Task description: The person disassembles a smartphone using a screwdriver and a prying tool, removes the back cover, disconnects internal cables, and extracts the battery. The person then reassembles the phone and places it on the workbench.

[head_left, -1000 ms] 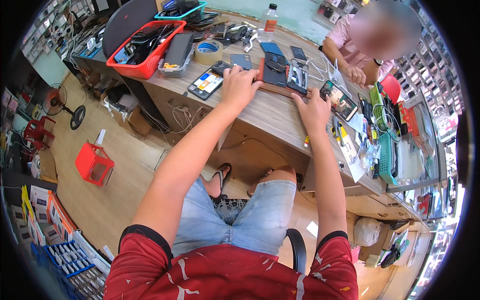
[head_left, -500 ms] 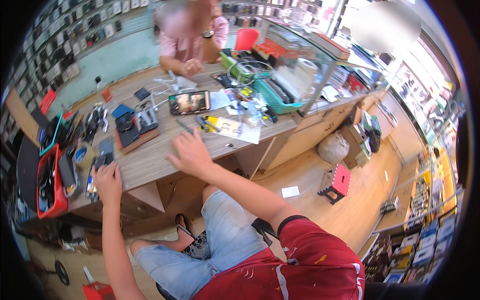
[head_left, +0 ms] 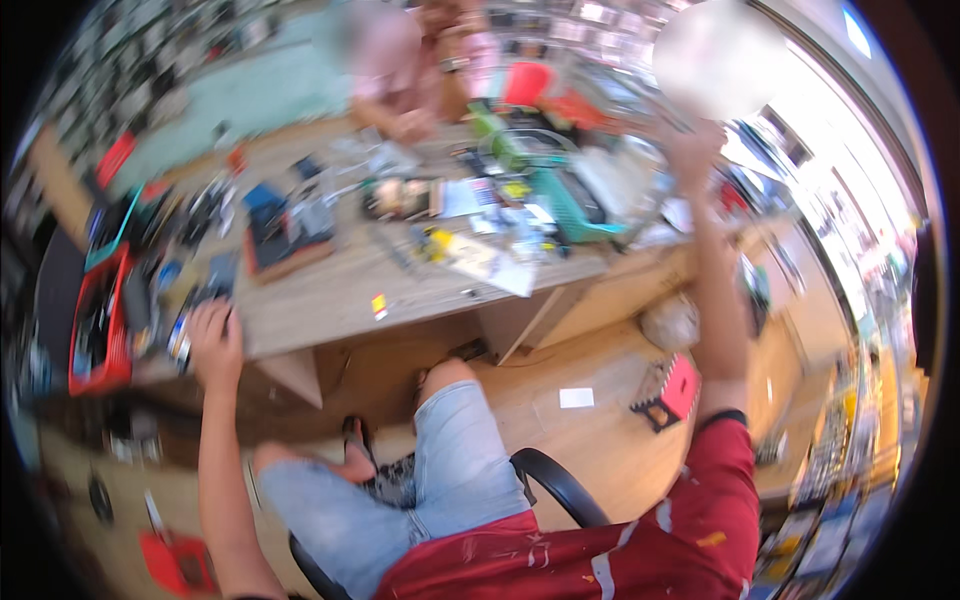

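Note:
My left hand [head_left: 213,335] rests at the front edge of the wooden desk [head_left: 290,320], fingers lying forward over it, next to a small device with a blue and white edge [head_left: 180,342]. My right hand [head_left: 693,155] is raised at the far right by the glass display case, its fingers smeared by motion. On the desk lie a small yellow and red piece [head_left: 379,305], a phone [head_left: 402,198] with a lit screen, a white and yellow sheet [head_left: 490,262] and a dark, thin tool [head_left: 392,248]. A box-like tray [head_left: 285,255] holds dark and grey parts.
A red basket [head_left: 122,340] stands at the desk's left end, a teal basket [head_left: 570,215] at its right. Across the desk sits another person [head_left: 395,100] in pink. A red-topped step stool [head_left: 668,390] and a white paper [head_left: 576,398] are on the floor.
My right hand has left the desk and swung up and right toward the display case. The yellow and red piece now shows where it was. My left hand stays put; the view has shifted.

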Action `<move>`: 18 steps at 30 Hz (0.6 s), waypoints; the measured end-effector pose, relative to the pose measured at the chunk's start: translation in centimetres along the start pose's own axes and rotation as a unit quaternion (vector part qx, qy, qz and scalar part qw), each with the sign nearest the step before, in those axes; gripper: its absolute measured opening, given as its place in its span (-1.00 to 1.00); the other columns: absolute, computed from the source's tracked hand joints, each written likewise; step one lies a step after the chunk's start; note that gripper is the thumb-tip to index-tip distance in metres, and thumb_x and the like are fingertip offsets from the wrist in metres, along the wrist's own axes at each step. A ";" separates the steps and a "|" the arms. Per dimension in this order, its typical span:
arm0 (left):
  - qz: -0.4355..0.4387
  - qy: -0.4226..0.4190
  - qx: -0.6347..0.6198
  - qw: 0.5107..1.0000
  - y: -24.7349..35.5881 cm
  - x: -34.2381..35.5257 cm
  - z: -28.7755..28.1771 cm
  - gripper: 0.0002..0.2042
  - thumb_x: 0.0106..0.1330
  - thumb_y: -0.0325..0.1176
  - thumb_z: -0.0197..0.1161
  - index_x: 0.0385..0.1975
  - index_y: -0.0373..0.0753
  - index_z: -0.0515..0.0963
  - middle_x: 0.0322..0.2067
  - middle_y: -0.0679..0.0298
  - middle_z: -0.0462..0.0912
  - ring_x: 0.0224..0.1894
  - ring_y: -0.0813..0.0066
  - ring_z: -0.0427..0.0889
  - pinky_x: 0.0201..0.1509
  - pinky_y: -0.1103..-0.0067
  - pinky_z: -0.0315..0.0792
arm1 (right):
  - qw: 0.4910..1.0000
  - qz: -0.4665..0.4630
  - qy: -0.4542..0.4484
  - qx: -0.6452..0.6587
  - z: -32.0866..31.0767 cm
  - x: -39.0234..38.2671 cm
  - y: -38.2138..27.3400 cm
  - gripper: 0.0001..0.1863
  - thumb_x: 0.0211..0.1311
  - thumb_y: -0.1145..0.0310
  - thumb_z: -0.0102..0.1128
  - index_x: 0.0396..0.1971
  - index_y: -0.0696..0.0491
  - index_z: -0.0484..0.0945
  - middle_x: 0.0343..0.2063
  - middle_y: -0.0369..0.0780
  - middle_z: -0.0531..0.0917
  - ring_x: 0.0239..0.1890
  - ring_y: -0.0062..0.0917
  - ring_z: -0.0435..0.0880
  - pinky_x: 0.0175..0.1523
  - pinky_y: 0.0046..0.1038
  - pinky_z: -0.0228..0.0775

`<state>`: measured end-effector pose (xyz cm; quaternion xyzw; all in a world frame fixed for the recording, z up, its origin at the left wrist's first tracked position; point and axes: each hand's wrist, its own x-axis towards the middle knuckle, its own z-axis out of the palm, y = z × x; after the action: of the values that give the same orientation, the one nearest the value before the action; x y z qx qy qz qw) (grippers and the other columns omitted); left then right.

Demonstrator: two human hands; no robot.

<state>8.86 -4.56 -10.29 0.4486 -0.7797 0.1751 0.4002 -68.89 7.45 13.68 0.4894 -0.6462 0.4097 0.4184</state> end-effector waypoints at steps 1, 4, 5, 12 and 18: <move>0.004 0.017 0.002 1.000 1.1 0.7 -0.3 -0.84 0.44 -0.41 0.43 -0.07 -0.28 0.76 0.02 0.15 0.81 0.18 0.03 0.70 0.50 0.07 0.40 | 0.997 0.033 -0.046 -0.052 0.4 2.3 8.1 -0.18 0.25 -0.16 0.58 0.34 0.10 0.62 0.24 -0.01 0.73 0.34 -0.09 0.65 0.46 -0.13 0.41; -0.048 0.062 -0.090 0.993 4.9 1.4 4.7 -0.87 0.39 -0.38 0.45 -0.17 -0.26 0.77 -0.08 0.17 0.81 0.12 0.04 0.70 0.43 0.07 0.44 | 0.951 0.105 -0.218 -0.190 -9.0 16.7 23.2 0.12 0.22 -0.38 0.51 0.57 0.13 0.46 0.44 0.05 0.60 0.52 -0.08 0.53 0.59 -0.14 0.32; -0.065 0.081 -0.099 0.990 4.9 1.2 5.3 -0.88 0.37 -0.38 0.45 -0.20 -0.26 0.77 -0.11 0.18 0.80 0.10 0.06 0.71 0.41 0.06 0.44 | 0.930 0.138 -0.273 -0.202 -10.4 19.6 24.3 0.21 0.17 -0.47 0.48 0.62 0.11 0.40 0.51 0.07 0.53 0.58 -0.11 0.47 0.61 -0.12 0.31; -0.055 0.052 -0.034 0.997 1.8 0.7 0.4 -0.86 0.33 -0.38 0.45 -0.23 -0.30 0.77 -0.16 0.17 0.78 0.05 0.08 0.69 0.31 0.17 0.47 | 0.874 0.290 -0.390 -0.017 0.5 9.8 24.6 0.25 0.12 -0.39 0.58 0.60 0.19 0.35 0.40 0.01 0.61 0.47 -0.23 0.57 0.45 -0.20 0.46; -0.060 0.092 -0.059 0.992 3.9 1.7 3.7 -0.85 0.32 -0.37 0.46 -0.23 -0.31 0.78 -0.15 0.18 0.77 0.05 0.08 0.68 0.29 0.20 0.48 | 0.970 0.027 -0.146 -0.192 -7.5 15.6 23.8 0.01 0.37 -0.19 0.48 0.60 0.20 0.40 0.33 0.04 0.69 0.31 -0.24 0.73 0.40 -0.20 0.56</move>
<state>3.33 -5.75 -10.90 0.4524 -0.7200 0.1450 0.5058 -93.66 14.40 27.83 0.4367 -0.7797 0.2139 0.3944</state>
